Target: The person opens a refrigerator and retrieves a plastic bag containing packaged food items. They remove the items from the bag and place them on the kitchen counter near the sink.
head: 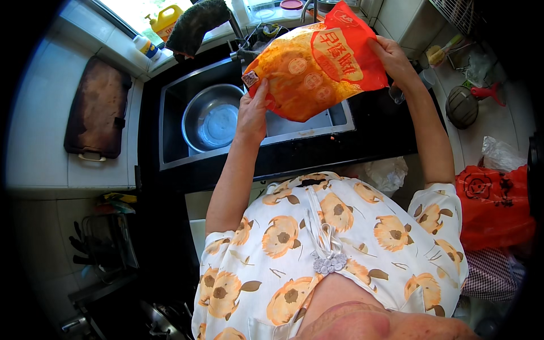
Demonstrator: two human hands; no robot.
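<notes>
A red and orange plastic food package (297, 76) with printed writing is stretched between my two hands, over the right part of the sink. My left hand (254, 106) grips its lower left corner, thumb on the front face. At its right edge, near the plain red end, my right hand (393, 57) pinches it. Below and left of the package, a round stainless steel basin (212, 119) sits in the metal sink (170, 146), partly hidden by my left forearm. What is inside the package cannot be told.
Black countertop (297, 155) surrounds the sink. A dark cloth-like cover (197, 27) hangs by the tap. Bottles, including a yellow jug (168, 21), stand on the windowsill. At left a brown board (97, 108) leans on tiles; at right are a mesh strainer (462, 107) and a red plastic bag (493, 208).
</notes>
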